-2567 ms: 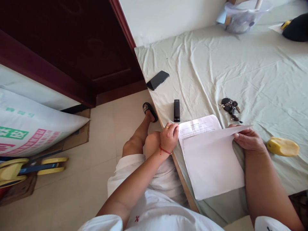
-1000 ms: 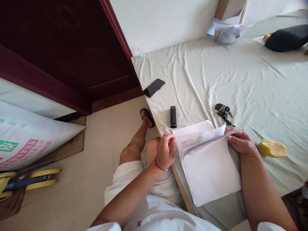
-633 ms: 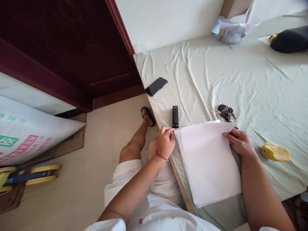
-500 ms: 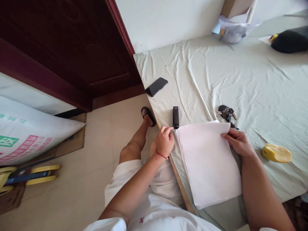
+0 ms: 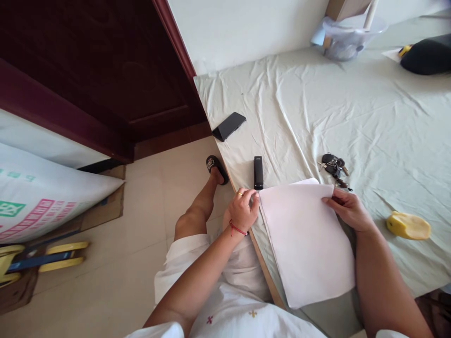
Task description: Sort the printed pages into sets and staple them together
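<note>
White paper sheets [image 5: 308,244] lie stacked at the table's near edge, one sheet's corner poking out at the top. My right hand [image 5: 348,206] pinches their upper right corner between thumb and fingers. At the upper left corner, my left hand [image 5: 244,206] is closed with its fingertips on the paper's edge; it wears a ring and a red string bracelet. A black stapler-like object [image 5: 258,172] lies just above my left fingertips. Beyond the sheets is a bunch of keys [image 5: 334,166].
A black phone [image 5: 229,126] rests near the table's left edge. To the right sits a yellow object [image 5: 408,226]. A clear plastic tub [image 5: 341,42] and a black item [image 5: 428,55] stand at the back of the cloth-covered table [image 5: 369,126].
My left hand has shifted slightly right, from beside the black object onto the paper's corner. The top sheet's upper edge has moved down a little, showing more of the sheet behind.
</note>
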Tool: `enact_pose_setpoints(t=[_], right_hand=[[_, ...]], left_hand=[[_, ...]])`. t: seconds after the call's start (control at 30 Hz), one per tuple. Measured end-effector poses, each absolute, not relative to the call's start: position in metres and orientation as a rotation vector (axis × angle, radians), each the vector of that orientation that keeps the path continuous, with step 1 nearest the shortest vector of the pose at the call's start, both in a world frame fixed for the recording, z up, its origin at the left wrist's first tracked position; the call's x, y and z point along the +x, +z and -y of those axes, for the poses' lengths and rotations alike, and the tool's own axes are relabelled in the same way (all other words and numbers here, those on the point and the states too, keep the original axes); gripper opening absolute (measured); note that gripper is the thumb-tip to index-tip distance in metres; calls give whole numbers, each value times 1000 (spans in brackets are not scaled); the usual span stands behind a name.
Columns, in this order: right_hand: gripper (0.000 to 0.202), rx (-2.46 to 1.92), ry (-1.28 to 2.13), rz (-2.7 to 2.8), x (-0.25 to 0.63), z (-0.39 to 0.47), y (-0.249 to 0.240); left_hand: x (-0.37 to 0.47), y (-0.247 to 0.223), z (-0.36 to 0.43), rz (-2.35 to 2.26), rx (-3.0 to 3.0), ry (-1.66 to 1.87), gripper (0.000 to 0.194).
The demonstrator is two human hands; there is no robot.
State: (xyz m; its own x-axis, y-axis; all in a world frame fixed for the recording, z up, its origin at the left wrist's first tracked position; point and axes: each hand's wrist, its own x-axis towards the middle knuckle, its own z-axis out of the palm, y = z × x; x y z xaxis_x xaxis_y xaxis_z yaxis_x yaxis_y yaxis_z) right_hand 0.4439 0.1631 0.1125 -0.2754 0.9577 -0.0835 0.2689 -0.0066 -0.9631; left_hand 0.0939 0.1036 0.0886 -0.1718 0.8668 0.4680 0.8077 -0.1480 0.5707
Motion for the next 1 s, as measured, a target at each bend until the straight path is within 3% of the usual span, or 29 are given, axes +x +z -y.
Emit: enact_pose_setpoints(t=[0.13, 0.27, 0.43, 0.57, 0.67, 0.87, 1.0], right_hand=[[15, -1212, 1173, 1618, 440, -162, 118], [14, -1066, 1283, 1469, 445, -160, 124], [39, -869, 1497, 1466, 456, -161, 128], [33, -989, 1439, 1414, 453, -160, 125], [22, -1085, 1446, 1320, 450, -158, 120], [35, -1245, 1624, 1072, 449, -157, 115], [35, -1243, 1624, 1039, 446, -157, 117]], left_hand=[[95, 88, -104, -2027, 2018, 1177, 12], [96, 85, -104, -2033, 2021, 1146, 16], [94, 84, -105, -2000, 1994, 1234, 18], [92, 94, -93, -1763, 1924, 1428, 19], [93, 110, -78, -1513, 1796, 1376, 20], [96, 128, -71, -1215, 1655, 1346, 41], [99, 126, -76, -1252, 1650, 1342, 33]])
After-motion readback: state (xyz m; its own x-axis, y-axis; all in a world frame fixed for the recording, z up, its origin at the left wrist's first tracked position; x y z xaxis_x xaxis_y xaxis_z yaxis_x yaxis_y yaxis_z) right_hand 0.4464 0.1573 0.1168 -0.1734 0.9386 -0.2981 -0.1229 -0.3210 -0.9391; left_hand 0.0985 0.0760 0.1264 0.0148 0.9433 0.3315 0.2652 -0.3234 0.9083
